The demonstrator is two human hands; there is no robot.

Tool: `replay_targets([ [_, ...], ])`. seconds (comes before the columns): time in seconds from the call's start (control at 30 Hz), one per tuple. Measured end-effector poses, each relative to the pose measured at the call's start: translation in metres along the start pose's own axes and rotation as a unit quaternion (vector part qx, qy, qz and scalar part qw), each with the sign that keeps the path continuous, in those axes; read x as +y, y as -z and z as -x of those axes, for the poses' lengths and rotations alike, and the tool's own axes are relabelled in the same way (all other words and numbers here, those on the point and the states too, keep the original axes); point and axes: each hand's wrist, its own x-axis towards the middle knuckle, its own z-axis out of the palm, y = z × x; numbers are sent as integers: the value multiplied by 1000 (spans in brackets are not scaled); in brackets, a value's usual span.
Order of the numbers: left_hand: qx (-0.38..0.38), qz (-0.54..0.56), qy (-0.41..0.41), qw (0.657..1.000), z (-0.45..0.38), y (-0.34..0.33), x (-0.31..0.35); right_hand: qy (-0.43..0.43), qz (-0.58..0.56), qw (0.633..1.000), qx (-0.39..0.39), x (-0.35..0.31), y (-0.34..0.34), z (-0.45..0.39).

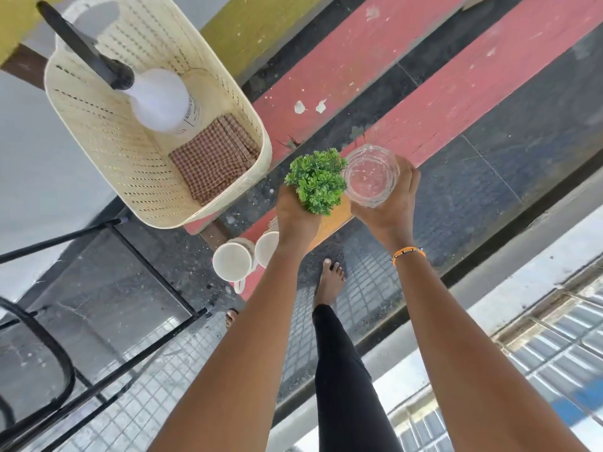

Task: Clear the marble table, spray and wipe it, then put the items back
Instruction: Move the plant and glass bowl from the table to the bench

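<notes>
Cream plastic basket [107, 125] holds a spray bottle [160, 99] and a folded checked cloth [213, 158]. Left hand [295, 216] grips a green plant [316, 179], its pot seemingly hidden; right hand [390, 203] curls around an apparently empty glass jar [370, 176]. Two white mugs [233, 261] sit below.

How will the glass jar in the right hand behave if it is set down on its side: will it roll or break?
The jar looks round, so on its side it would likely roll. It appears to be clear glass, so probably fragile and somewhat slippery. It seems empty, so likely light enough for the right hand alone.
</notes>
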Motion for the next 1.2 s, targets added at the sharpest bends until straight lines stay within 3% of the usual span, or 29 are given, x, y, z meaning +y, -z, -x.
replay_targets([
  [0.23,13,2,10,1000,3,-6,-3,-7,23,1000,-2,-3,-2,6],
  [0.5,-37,-24,47,998,6,0,3,-13,79,997,-17,-7,-5,7],
  [0.6,-58,15,81,995,7,4,7,-3,105,993,-47,-6,-2,3],
  [0.9,-70,59,50,995,34,30,10,-38,127,986,-103,-33,19,9],
  [1.1,-12,62,-3,998,58,59,20,7,43,999,-30,-100,32,29],
  [1.2,46,90,-34,994,68,85,27,39,1,999,-35,-140,25,28],
])
